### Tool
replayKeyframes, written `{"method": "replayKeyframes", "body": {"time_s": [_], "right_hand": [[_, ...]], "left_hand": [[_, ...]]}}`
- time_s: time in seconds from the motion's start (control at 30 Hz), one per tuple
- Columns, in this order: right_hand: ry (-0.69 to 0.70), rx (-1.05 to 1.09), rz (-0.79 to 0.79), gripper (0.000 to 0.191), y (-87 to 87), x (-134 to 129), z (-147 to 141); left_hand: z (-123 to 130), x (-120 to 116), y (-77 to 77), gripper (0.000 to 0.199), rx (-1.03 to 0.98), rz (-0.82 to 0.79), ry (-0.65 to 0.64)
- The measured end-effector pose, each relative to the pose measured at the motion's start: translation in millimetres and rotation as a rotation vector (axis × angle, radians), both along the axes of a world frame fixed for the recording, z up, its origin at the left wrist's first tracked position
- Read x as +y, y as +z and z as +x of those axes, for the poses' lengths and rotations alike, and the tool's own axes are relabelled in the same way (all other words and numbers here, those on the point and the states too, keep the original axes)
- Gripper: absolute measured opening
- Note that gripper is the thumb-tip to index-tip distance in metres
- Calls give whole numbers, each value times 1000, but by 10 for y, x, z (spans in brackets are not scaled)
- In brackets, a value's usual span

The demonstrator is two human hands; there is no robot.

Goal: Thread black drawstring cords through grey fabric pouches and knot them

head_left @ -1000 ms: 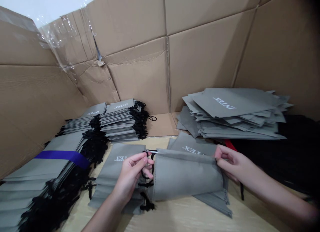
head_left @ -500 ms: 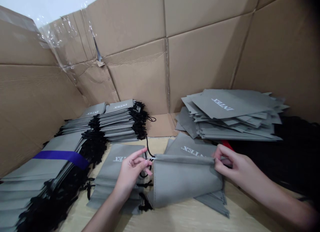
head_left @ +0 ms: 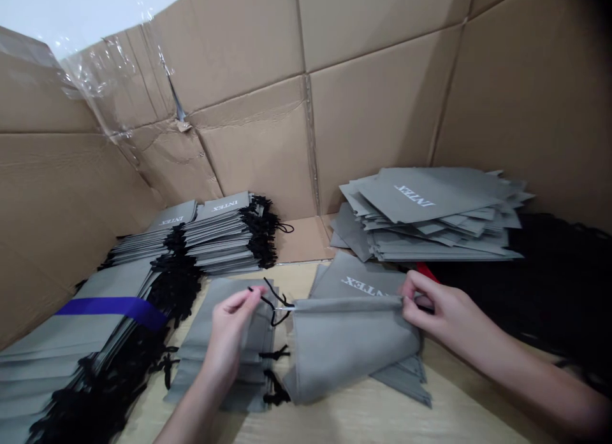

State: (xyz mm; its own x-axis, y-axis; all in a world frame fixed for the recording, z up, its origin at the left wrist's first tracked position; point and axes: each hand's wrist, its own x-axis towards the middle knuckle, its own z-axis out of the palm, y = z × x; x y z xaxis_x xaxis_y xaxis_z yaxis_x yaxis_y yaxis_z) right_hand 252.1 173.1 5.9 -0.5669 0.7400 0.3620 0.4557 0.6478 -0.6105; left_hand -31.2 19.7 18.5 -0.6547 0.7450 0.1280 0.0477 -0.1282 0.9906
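Note:
My right hand [head_left: 427, 300] pinches the upper right corner of a grey fabric pouch [head_left: 356, 348], which hangs with its hemmed edge along the top. A thin, pale metal rod [head_left: 285, 308] pokes out of the left end of that hem, and a black cord [head_left: 276, 304] loops around its tip. My left hand [head_left: 232, 323] is closed, thumb and forefinger pinching one end of the cord. Below my left hand lies a row of overlapping grey pouches [head_left: 201, 348] with black cords at their right edge. Behind the held pouch is another flat pouch [head_left: 356, 269] with white lettering.
Cardboard walls [head_left: 258, 138] stand behind and to the left. Stacked corded pouches [head_left: 217, 240] and a bundle with a purple band [head_left: 112, 307] fill the left side. A loose pouch pile [head_left: 440, 205] lies at the back right, beside a black cord heap [head_left: 564, 272].
My left hand has moved away from the rod's tip, to the left, with the cord end pinched and drawn out. My right hand still grips the pouch corner. The view has shifted slightly.

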Motion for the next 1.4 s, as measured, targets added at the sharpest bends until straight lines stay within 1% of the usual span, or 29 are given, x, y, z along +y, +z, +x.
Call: {"method": "replayKeyframes", "body": {"time_s": [0.07, 0.13, 0.17, 0.3, 0.37, 0.4, 0.43, 0.47, 0.57, 0.6, 0.63, 0.67, 0.7, 0.77, 0.8, 0.87, 0.93, 1.0, 1.07, 1.2, 1.27, 1.4], "right_hand": [[-20, -10, 1, 6, -10, 15, 7], [-37, -9, 2, 6, -15, 25, 10], [-42, -6, 7, 6, -14, 25, 11], [-19, 6, 30, 3, 9, -8, 4], [5, 14, 23, 3, 29, -36, -7], [15, 17, 18, 3, 39, -49, -13], [21, 22, 15, 4, 49, -61, -21], [26, 31, 14, 4, 58, -71, -28], [23, 66, 8, 5, 77, -100, -51], [24, 80, 6, 4, 82, -112, -60], [29, 94, 4, 4, 86, -128, -70], [40, 109, 2, 4, 90, -147, -80], [52, 125, -2, 5, 93, -169, -91], [68, 158, -23, 5, 99, -221, -114], [72, 174, -42, 5, 102, -248, -125], [72, 207, -93, 5, 113, -294, -143], [69, 241, -149, 8, 137, -321, -152], [77, 265, -208, 14, 172, -322, -150], [93, 278, -269, 18, 209, -298, -138], [118, 324, -389, 26, 230, -208, -104], [116, 360, -417, 29, 218, -169, -89], [89, 433, -477, 37, 227, -143, -69]], "left_hand": [[-123, -11, 27, 33, -28, 105, 139], [-207, -31, 67, 31, 21, 193, 249], [-223, -49, 96, 30, 99, 218, 278], [-143, -167, 241, 21, 600, 305, 319], [-93, -219, 290, 19, 681, 375, 376], [-85, -232, 300, 18, 668, 400, 398], [-91, -234, 300, 18, 633, 415, 388], [-110, -227, 292, 20, 582, 419, 332], [-216, -170, 253, 33, 335, 389, 44], [-251, -151, 244, 38, 254, 363, -25], [-276, -136, 241, 41, 194, 339, -59], [-287, -127, 245, 44, 169, 320, -64], [-280, -124, 255, 45, 186, 299, -61], [-211, -129, 286, 41, 337, 212, -97], [-154, -133, 301, 38, 449, 133, -147], [-22, -135, 315, 34, 660, -65, -290], [89, -122, 295, 32, 764, -220, -413], [147, -98, 251, 25, 777, -296, -447], [151, -75, 202, 20, 737, -328, -458], [104, -57, 135, 33, 582, -309, -532], [95, -58, 114, 37, 529, -286, -527], [92, -57, 79, 34, 424, -271, -498]]}}
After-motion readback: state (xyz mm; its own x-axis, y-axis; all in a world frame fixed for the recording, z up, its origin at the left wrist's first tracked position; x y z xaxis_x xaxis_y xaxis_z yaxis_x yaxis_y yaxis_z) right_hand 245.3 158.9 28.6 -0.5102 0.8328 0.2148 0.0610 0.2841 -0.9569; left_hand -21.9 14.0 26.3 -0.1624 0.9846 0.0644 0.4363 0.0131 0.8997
